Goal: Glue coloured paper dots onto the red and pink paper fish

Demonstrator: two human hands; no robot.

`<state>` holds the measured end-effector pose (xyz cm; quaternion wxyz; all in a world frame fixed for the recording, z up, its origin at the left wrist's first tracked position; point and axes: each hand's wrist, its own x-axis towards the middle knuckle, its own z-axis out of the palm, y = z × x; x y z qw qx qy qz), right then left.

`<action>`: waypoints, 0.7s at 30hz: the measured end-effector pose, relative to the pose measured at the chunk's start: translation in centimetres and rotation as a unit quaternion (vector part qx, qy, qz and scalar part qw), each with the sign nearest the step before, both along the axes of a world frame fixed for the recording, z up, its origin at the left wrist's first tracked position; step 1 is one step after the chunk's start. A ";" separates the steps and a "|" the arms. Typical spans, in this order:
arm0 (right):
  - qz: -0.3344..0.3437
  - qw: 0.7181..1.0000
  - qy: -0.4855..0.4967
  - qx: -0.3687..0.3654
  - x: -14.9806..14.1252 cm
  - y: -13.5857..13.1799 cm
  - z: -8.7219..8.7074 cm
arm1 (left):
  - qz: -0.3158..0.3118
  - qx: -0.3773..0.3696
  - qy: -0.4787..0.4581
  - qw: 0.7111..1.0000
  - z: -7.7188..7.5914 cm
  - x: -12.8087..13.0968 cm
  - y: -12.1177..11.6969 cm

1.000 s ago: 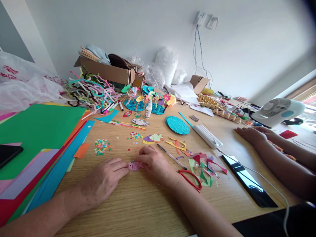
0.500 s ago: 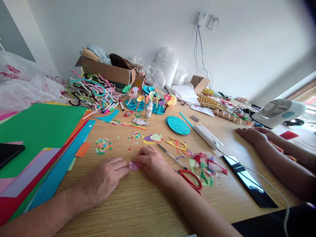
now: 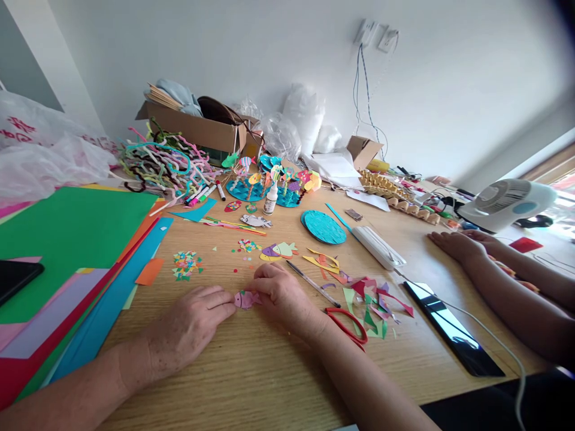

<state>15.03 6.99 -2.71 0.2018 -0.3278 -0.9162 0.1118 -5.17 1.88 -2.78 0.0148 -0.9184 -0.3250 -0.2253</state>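
The pink fish (image 3: 245, 300), a paper cut-out, lies flat on the table (image 3: 233, 371) between the 2 hands, its head at 9 o'clock and its tail at 3; a small patch of green shows on its back. The left hand (image 3: 194, 318) lies palm-down with its fingers together, tips at the fish's head; whether they clamp it, one cannot tell. The right hand (image 3: 284, 296) bends over the tail, its fingers curled and bunched; whether they pinch anything is hidden.

Taking the fish as the dial's centre, dots (image 3: 248, 245) lie at 12 o'clock; overlapping paper fish (image 3: 284, 249) at 1; 2 blue discs (image 3: 323, 227) between 1 and 2; a pen (image 3: 309, 281) between 2 and 3, just beside the right hand; scraps (image 3: 371, 302) at 3; red-handled scissors (image 3: 344, 328) between 3 and 4, near the right wrist; confetti (image 3: 185, 265) at 10.
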 end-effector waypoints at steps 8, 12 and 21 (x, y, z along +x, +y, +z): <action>0.006 1.000 -0.003 -0.012 -0.3 -0.3 0.2 | -0.001 -0.009 -0.003 1.000 -0.3 -0.2 0.1; -0.009 0.999 0.031 -0.003 0.0 -0.1 0.2 | -0.005 0.000 -0.002 1.000 -0.3 -0.2 0.0; 0.000 1.000 0.012 -0.011 -0.2 -0.3 0.1 | -0.003 -0.003 -0.007 1.000 -0.3 -0.1 0.1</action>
